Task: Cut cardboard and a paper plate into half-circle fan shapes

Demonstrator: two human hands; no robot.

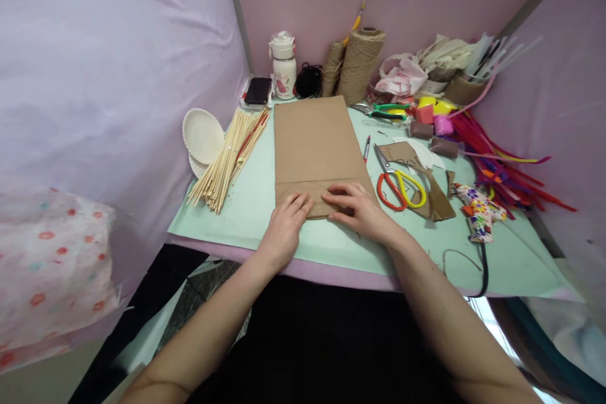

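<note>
A tall brown cardboard sheet [312,139] lies flat in front of me, with a crease across its lower part and a folded section at the near end. On the left of that section rests my left hand [287,225], its fingers extended over the cardboard. My right hand [362,209] presses on the right side with its fingers spread and slightly bent. Both hands touch the cardboard, with a small gap between them. Scissors [401,190] with red and yellow handles lie open to the right, beside cardboard scraps [438,197]. A marker [367,148] lies near the sheet's right edge.
Left are thin wooden sticks [230,161] and white paper plates [202,137]. Behind stand a bottle [285,69], a phone [258,91] and twine rolls [360,66]. Right are pliers [386,111], clay packets [425,115], pipe cleaners [509,173] and a glue gun [480,213] with its cord.
</note>
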